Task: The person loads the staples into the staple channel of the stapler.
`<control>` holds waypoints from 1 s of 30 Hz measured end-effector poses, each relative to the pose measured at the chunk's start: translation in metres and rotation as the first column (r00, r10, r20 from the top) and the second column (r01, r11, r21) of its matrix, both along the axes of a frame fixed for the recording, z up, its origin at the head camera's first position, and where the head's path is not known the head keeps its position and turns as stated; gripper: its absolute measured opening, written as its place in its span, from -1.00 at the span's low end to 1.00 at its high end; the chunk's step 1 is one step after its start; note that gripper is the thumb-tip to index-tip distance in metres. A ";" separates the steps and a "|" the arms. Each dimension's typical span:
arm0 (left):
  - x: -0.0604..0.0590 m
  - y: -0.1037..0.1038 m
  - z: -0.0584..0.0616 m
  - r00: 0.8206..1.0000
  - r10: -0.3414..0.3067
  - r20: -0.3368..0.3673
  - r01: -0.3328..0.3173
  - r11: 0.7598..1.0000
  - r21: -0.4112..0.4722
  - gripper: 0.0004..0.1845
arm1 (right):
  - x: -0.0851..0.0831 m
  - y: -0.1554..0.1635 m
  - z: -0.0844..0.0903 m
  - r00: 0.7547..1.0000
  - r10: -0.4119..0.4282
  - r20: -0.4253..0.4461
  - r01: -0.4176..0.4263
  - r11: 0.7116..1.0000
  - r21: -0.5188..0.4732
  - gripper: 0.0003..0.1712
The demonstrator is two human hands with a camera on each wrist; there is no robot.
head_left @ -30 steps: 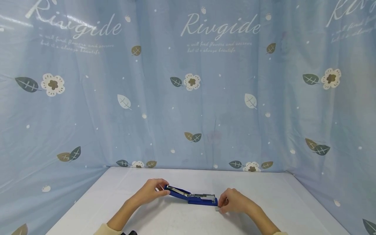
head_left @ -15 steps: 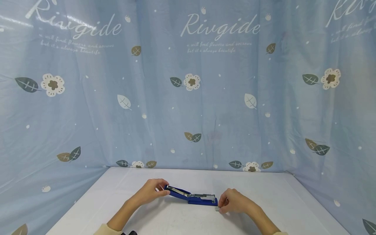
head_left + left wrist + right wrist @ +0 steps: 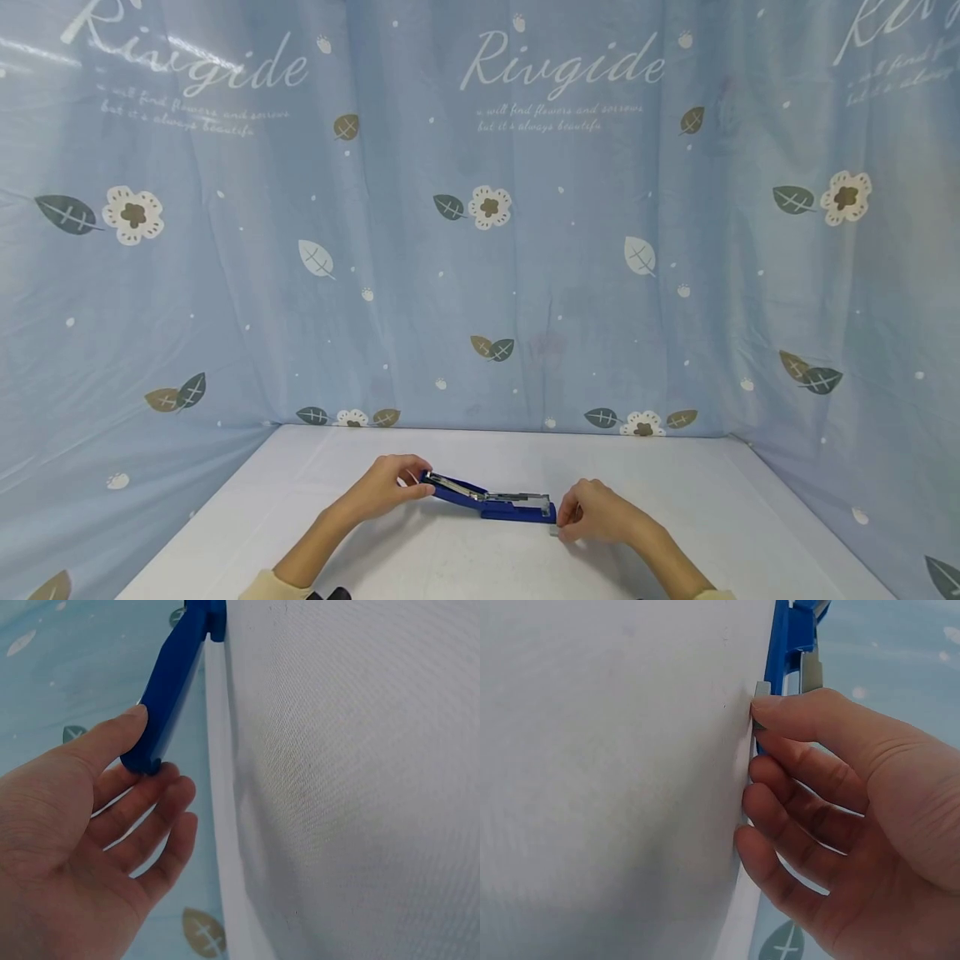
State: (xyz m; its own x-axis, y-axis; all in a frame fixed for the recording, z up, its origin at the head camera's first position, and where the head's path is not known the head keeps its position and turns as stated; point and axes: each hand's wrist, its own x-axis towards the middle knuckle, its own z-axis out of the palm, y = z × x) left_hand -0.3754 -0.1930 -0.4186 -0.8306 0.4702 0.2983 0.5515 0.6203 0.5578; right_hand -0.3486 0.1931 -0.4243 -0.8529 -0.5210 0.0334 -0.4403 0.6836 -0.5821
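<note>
A blue stapler lies swung open on the white table. Its base is flat and its top arm slants up to the left. My left hand grips the raised end of that arm, thumb on one side and fingers on the other. My right hand sits at the base's right end, fingers curled with their tips on the table. It pinches a small grey metal strip lying on the table against the stapler. That grey strip barely shows in the head view.
A light blue curtain printed with flowers and leaves closes in the table at the back and on both sides. White tabletop stretches around the stapler. A dark object peeks in at the bottom edge near my left sleeve.
</note>
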 end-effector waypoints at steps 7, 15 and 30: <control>0.000 0.000 -0.001 1.000 -0.005 0.001 0.005 1.000 0.007 -0.59 | 0.002 -0.001 0.000 1.000 -0.008 -0.028 0.008 1.000 0.024 -0.89; 0.003 0.000 -0.001 1.000 -0.013 0.008 0.013 1.000 0.020 -0.57 | 0.001 -0.002 -0.002 0.998 -0.038 -0.044 0.041 0.997 0.059 -0.89; 0.005 0.000 0.001 1.000 -0.010 0.010 0.010 1.000 0.029 -0.59 | -0.005 0.005 0.000 0.997 0.025 -0.069 -0.023 0.999 0.024 -0.93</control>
State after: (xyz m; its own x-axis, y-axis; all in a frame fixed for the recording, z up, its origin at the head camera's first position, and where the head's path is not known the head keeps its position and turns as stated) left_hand -0.3706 -0.1935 -0.4173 -0.8290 0.4695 0.3037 0.5517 0.5985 0.5808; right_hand -0.3533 0.1982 -0.4246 -0.8361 -0.5427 0.0800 -0.4957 0.6849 -0.5340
